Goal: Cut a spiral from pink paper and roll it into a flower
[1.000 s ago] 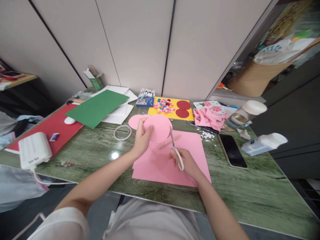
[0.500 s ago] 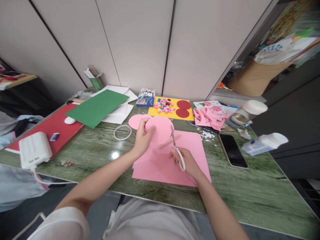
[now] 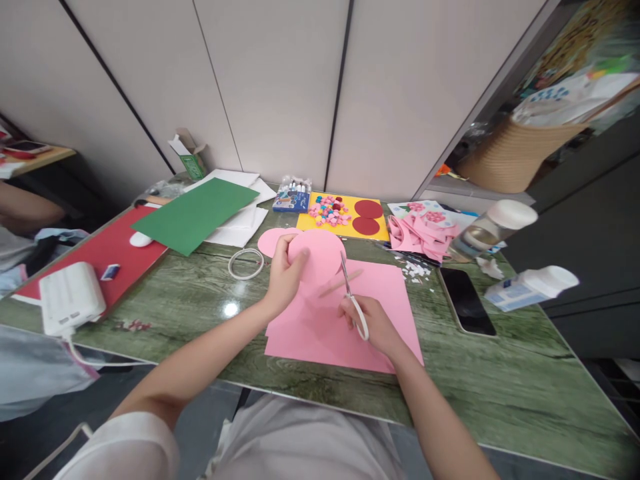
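Observation:
Between the thumb and fingers of my left hand (image 3: 289, 270) is a round piece of pink paper (image 3: 323, 253), lifted above the table. My right hand (image 3: 369, 320) grips white-handled scissors (image 3: 357, 310), their blades at the right edge of the circle. Beneath both hands lie larger pink sheets (image 3: 345, 340). A thin brownish strip (image 3: 341, 283) shows below the held circle, close to the blades; what it is I cannot make out. Another pink paper circle (image 3: 273, 241) rests behind my left hand, partly covered by it.
Pink scraps (image 3: 425, 235) and a phone (image 3: 465, 300) lie to the right, beside two bottles (image 3: 480, 233). A yellow sheet (image 3: 340, 230) bears small coloured pieces and two dark red circles. Leftward are a green sheet (image 3: 197, 213), a cable coil (image 3: 246, 265) and a white power bank (image 3: 70, 297).
The scissors and held pink circle have shifted only slightly. At the far left, another person's arm has come into view.

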